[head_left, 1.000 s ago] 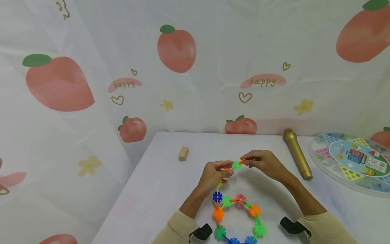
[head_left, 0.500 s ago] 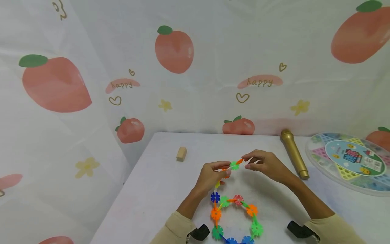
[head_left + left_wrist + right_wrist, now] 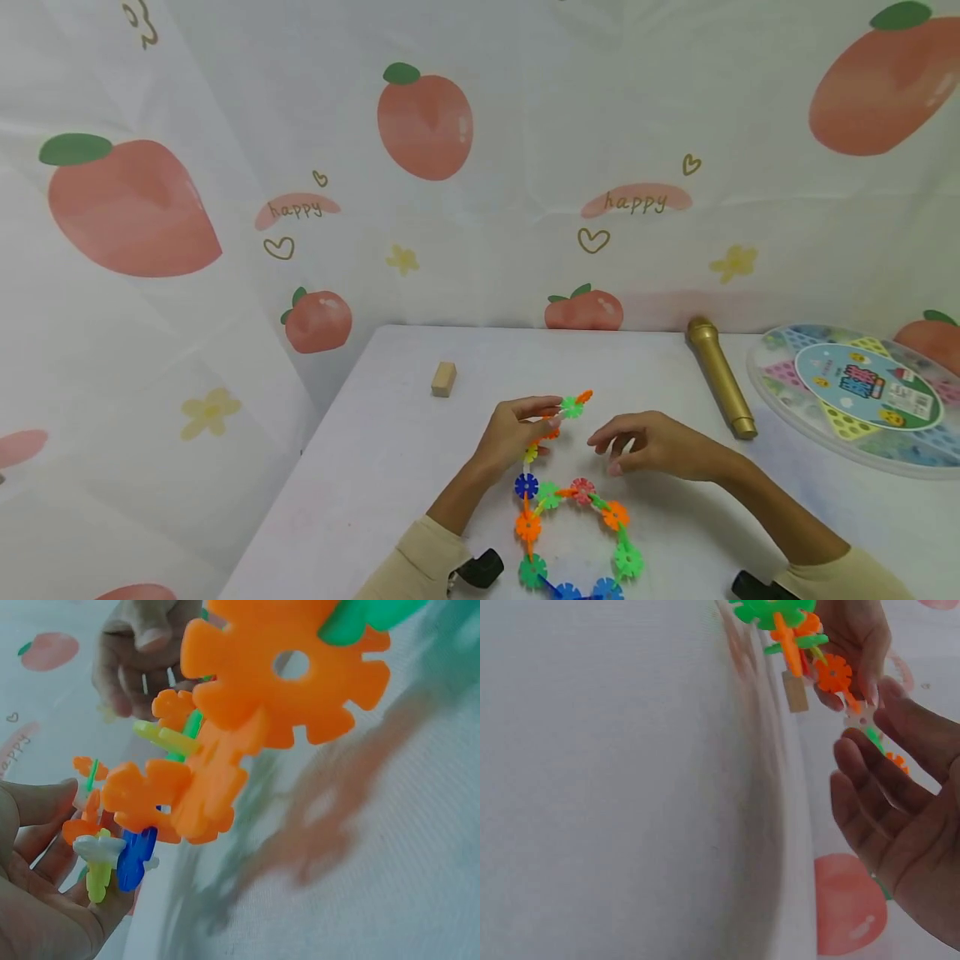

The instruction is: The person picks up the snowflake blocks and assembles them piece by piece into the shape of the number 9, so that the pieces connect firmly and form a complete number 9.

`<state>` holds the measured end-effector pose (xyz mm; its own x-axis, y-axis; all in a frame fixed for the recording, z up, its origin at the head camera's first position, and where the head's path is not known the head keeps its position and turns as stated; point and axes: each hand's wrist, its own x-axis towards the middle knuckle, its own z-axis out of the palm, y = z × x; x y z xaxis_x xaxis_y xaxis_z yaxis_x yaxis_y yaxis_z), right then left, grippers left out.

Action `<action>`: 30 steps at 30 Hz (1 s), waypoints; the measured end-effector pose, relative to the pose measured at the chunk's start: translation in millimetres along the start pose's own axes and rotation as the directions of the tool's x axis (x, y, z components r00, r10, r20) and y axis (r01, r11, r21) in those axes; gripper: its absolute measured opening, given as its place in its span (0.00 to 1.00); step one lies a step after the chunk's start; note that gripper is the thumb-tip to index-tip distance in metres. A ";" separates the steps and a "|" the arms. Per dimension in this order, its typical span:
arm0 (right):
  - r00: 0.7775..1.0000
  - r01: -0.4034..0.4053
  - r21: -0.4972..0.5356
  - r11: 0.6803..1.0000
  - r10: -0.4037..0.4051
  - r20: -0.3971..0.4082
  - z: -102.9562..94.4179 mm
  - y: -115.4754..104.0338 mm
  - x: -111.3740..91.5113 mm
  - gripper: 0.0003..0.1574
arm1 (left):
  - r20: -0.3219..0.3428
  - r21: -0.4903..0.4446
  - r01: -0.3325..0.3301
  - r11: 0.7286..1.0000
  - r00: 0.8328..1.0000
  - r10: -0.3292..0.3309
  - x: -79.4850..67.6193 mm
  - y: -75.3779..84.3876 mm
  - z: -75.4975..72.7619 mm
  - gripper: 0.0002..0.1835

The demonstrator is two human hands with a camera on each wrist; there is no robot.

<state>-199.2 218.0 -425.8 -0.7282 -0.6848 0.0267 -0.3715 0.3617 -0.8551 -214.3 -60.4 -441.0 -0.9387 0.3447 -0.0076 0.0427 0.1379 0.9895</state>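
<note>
My left hand [image 3: 504,437] pinches the upper end of a chain of interlocking plastic snowflake discs, thumb against fingers. Past the fingertips stick out a light green disc [image 3: 572,407] and, at the tip, an orange disc [image 3: 585,397]. Below the hand the chain runs through a yellow disc [image 3: 531,452] and a dark blue disc [image 3: 527,486] into a closed ring of coloured discs, with a green disc [image 3: 628,560] on its right side. The left wrist view shows a large orange disc [image 3: 225,667] close up. My right hand [image 3: 667,447] holds nothing, fingers loosely bent, right of the chain.
A small wooden block [image 3: 444,379] lies at the back left of the white table [image 3: 360,500]. At the back right are a gold microphone [image 3: 722,379] and a round, clear board-game case [image 3: 870,387]. A fruit-printed cloth [image 3: 487,242] hangs behind.
My right hand has let go of the orange end disc and moved down and toward me. My left hand still pinches the chain in nearly the same place.
</note>
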 end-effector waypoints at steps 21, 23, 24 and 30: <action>0.956 -0.035 0.133 0.991 -0.006 0.294 22.6 3.0 1.5 0.18 | 0.030 0.078 -0.027 0.997 0.999 0.025 3.4 -9.6 -4.8 0.20; 0.954 -0.041 0.125 0.991 0.002 0.300 23.1 1.8 1.9 0.16 | 0.022 0.080 -0.013 0.997 1.000 0.012 3.6 -10.2 -4.6 0.20; 0.953 -0.044 0.122 0.992 0.006 0.302 23.4 1.2 2.0 0.15 | 0.019 0.083 -0.008 0.996 1.000 0.007 3.7 -10.6 -4.6 0.20; 0.950 -0.042 0.120 0.992 0.003 0.311 23.3 -2.0 1.8 0.11 | 0.006 0.094 0.011 0.996 1.000 -0.012 4.0 -12.6 -6.1 0.20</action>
<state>-186.4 201.3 -436.1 -0.5142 -0.8465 -0.1381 -0.2687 0.3119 -0.9113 -220.7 -66.4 -452.6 -0.9369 0.3489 -0.0200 0.0642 0.2282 0.9715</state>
